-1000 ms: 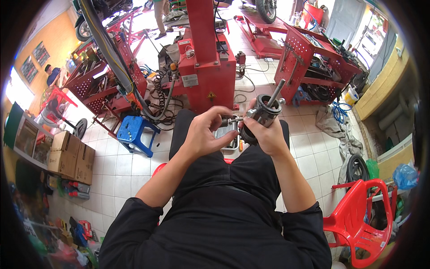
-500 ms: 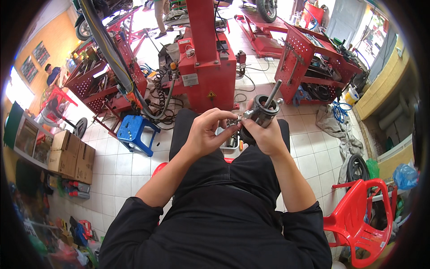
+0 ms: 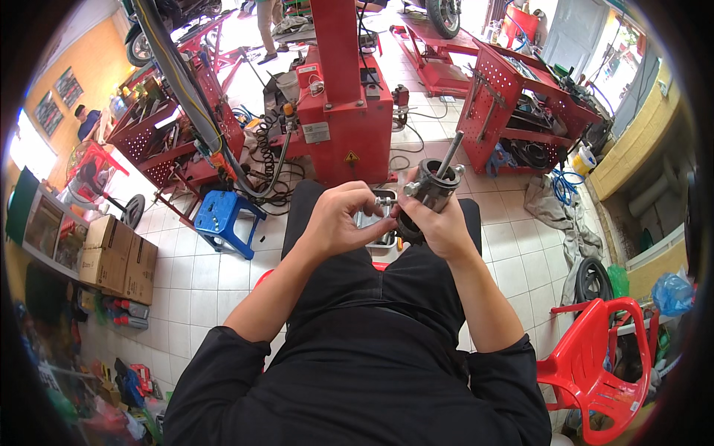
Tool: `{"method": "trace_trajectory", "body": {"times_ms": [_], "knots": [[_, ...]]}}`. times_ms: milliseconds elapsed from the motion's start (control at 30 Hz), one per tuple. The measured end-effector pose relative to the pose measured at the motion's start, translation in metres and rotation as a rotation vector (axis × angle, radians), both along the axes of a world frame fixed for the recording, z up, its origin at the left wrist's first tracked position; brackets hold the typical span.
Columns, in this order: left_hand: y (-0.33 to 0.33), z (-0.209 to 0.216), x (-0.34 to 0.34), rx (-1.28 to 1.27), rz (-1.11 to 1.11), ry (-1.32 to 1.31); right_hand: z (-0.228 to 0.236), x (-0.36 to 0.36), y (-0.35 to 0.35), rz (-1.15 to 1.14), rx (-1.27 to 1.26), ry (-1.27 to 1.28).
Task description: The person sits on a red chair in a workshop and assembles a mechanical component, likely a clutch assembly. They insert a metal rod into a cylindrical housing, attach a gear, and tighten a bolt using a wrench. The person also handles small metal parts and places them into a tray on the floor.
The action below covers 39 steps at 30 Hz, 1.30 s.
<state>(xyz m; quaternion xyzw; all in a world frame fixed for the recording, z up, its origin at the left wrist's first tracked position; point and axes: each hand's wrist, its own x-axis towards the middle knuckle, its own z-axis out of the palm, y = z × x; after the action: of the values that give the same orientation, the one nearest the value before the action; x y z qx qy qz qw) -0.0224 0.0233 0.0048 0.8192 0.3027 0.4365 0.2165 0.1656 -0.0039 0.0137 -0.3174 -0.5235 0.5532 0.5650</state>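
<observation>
Wrapped in my right hand (image 3: pixel 437 221) is a dark metal cylinder-shaped part (image 3: pixel 431 186), held tilted above my lap. A long thin metal rod (image 3: pixel 451 154) sticks up out of its open top, and shiny bolts stand out from its rim. My left hand (image 3: pixel 343 217) is beside it with curled fingers, the fingertips at a small silvery bolt (image 3: pixel 385 201) on the part's left side. The thumb lies just below that bolt, and part of the grip is hidden. Beneath the hands, between my knees, is a pale tray (image 3: pixel 381 241) with metal pieces in it.
Ahead stands a red lift column with a machine base (image 3: pixel 346 126). To the left are a blue stool (image 3: pixel 227 219) and cardboard boxes (image 3: pixel 117 260). A red chair (image 3: pixel 602 364) stands at right. Red tool carts (image 3: pixel 513 97) flank the column; another person (image 3: pixel 93 123) sits far left.
The metal part and my right hand have shifted slightly left and down. My left fingers and thumb have spread a little, so more of the small bolt shows.
</observation>
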Motion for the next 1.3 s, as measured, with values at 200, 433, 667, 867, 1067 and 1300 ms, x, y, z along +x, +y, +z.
{"method": "trace_trajectory", "body": {"times_ms": [200, 433, 667, 867, 1067, 1300], "knots": [[-0.003, 0.0, 0.004, -0.158, -0.032, -0.152, 0.0, 0.002, 0.001, -0.033, -0.007, -0.029], [-0.003, 0.002, 0.005, -0.193, -0.035, -0.196, 0.002, 0.002, 0.0, -0.029, -0.017, -0.022], [-0.006, 0.001, 0.011, -0.287, 0.003, -0.237, -0.005, 0.006, 0.005, -0.022, 0.005, -0.028], [0.005, -0.015, 0.001, -0.133, -0.027, -0.011, -0.004, 0.004, 0.004, -0.03, 0.006, -0.013], [-0.008, 0.003, 0.013, -0.268, -0.026, -0.359, -0.004, 0.004, 0.003, -0.057, -0.018, -0.017], [-0.002, 0.001, 0.006, 0.026, 0.008, -0.194, -0.001, 0.002, 0.003, 0.032, -0.008, -0.049]]}}
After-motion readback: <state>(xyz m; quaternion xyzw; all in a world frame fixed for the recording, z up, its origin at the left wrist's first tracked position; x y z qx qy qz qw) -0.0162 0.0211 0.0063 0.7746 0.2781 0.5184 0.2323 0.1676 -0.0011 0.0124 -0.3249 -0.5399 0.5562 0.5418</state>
